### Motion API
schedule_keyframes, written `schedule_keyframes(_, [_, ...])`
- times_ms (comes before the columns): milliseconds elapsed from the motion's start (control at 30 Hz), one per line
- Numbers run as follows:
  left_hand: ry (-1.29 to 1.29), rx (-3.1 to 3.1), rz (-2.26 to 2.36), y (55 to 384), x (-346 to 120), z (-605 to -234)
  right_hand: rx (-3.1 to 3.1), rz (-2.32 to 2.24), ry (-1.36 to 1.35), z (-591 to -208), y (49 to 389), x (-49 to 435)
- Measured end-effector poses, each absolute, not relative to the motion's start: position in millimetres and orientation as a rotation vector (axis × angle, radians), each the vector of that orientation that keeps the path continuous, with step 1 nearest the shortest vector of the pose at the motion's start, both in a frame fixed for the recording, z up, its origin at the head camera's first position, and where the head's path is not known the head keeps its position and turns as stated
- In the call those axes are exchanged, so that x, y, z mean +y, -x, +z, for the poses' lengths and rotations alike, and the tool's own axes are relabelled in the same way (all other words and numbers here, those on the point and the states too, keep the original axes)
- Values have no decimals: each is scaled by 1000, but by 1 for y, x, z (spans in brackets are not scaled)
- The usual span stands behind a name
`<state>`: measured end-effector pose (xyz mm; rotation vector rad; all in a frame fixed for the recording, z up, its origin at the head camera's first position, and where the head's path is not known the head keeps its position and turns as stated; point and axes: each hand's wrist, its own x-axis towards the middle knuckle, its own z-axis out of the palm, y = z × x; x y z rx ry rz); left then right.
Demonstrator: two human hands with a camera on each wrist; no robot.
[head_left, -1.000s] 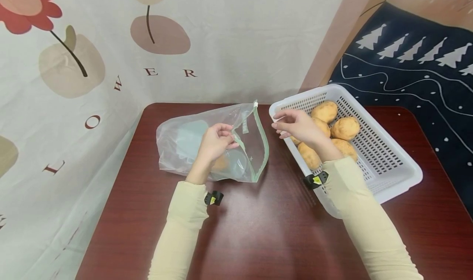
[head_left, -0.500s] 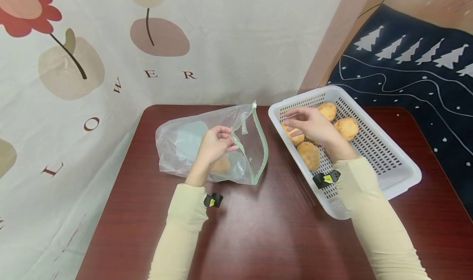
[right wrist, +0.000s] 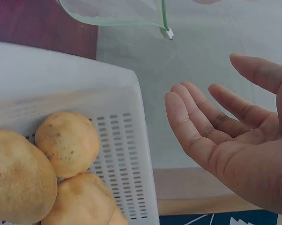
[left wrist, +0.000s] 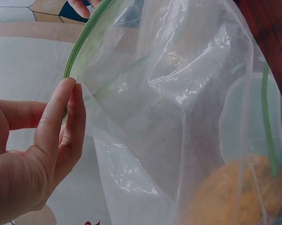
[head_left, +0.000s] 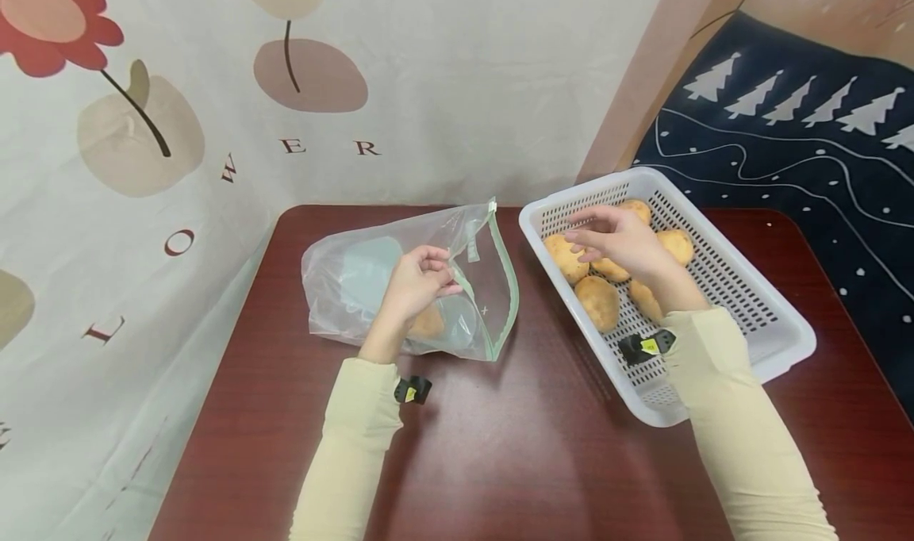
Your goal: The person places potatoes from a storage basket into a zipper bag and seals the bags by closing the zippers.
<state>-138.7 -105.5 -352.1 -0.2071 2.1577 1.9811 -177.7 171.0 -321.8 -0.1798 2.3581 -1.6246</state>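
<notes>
A clear zip bag (head_left: 371, 267) with a green-edged mouth lies on its side, its opening facing right. My left hand (head_left: 420, 281) pinches the upper edge of that mouth between thumb and fingers, as the left wrist view (left wrist: 42, 140) also shows. One potato (head_left: 427, 321) lies inside the bag, near the mouth. My right hand (head_left: 620, 239) hovers over the white basket (head_left: 774, 351), fingers loosely bent and holding nothing. Below it several potatoes (head_left: 597, 303) are gathered at the basket's left end; some are partly hidden by the hand and wrist.
Bag and basket stand side by side on a dark red wooden table (head_left: 493, 462). Behind them hangs a pale printed cloth (head_left: 464, 89), and a navy cloth (head_left: 778, 128) with white trees hangs at the right. A white slider (head_left: 492, 206) sits at the bag's upper corner.
My right hand has moved right, from the basket's left rim to over the potatoes. The left hand keeps its hold on the bag's edge, nearly still.
</notes>
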Motion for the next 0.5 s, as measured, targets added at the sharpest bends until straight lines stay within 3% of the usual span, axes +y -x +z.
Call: schedule_keyframes(500, [207, 2156, 1976, 139, -106, -355, 2352, -1696, 180, -335, 177, 204])
